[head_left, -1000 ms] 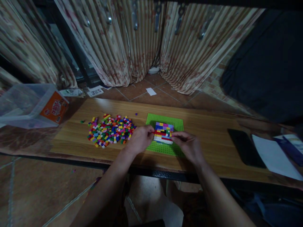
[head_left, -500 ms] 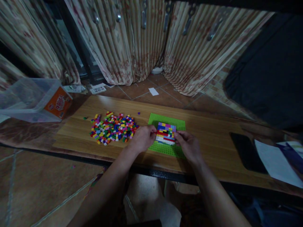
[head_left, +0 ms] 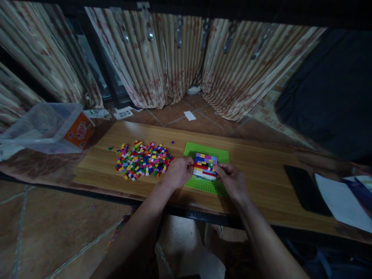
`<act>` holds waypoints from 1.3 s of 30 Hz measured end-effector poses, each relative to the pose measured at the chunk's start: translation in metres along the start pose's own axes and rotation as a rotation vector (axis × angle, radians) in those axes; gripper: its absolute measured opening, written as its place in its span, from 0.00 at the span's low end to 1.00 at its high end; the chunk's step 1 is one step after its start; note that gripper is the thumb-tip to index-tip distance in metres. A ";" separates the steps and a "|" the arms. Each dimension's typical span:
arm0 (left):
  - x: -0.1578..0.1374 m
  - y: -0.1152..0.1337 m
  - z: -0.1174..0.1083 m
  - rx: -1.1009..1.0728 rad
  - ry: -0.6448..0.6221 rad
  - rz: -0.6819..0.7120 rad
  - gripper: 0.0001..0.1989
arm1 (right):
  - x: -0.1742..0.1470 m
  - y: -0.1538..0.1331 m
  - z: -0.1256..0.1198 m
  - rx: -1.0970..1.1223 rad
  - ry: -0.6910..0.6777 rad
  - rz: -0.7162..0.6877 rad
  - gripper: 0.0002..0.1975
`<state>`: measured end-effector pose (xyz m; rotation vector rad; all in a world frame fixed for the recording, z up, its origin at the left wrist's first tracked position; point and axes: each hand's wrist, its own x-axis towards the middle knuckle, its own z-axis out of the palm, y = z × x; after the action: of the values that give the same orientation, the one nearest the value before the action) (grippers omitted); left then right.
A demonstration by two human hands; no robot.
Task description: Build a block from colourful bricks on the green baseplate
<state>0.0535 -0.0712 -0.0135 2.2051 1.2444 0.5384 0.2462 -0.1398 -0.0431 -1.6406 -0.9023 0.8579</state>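
Note:
A block of many-coloured toy bricks point(head_left: 205, 174) stands on the green baseplate point(head_left: 207, 189), with a small gap in its upper side. My left hand point(head_left: 180, 171) is closed at its left edge, thumb and fingertips pinched on a small red brick that touches the block. At the opposite edge, my right hand point(head_left: 232, 177) grips the side of the block between thumb and forefinger. The fingertips partly cover both edges.
Left of the baseplate lies a heap of loose bricks point(head_left: 143, 161) on the wooden table point(head_left: 261, 182). A clear plastic box point(head_left: 43, 143) stands beyond the table's left end. A black flat object point(head_left: 306, 190) and white paper point(head_left: 340, 201) lie at the right.
The whole view has shifted slightly, so everything sits a little lower and further right. Both hands stay at the edges of the brick block, with hardly any change of grip.

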 end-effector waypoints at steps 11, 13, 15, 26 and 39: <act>0.004 -0.029 -0.027 0.179 0.150 -0.140 0.10 | -0.009 -0.012 0.002 -0.201 0.215 -0.280 0.20; 0.004 -0.033 -0.030 0.283 0.171 -0.211 0.11 | -0.019 -0.016 0.010 -0.324 0.149 -0.470 0.16; 0.003 -0.034 -0.029 0.349 0.163 -0.252 0.12 | -0.028 -0.017 0.019 -0.428 0.028 -0.632 0.13; -0.001 -0.033 -0.030 0.354 0.165 -0.346 0.12 | -0.025 0.005 0.036 -0.769 -0.135 -1.029 0.09; -0.044 -0.133 -0.122 0.156 0.857 -0.571 0.15 | -0.010 0.034 0.017 -0.883 -0.102 -1.114 0.14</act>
<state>-0.1247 -0.0212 -0.0068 1.6014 2.3009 1.2256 0.2321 -0.1476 -0.0786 -1.3867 -2.1520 -0.3035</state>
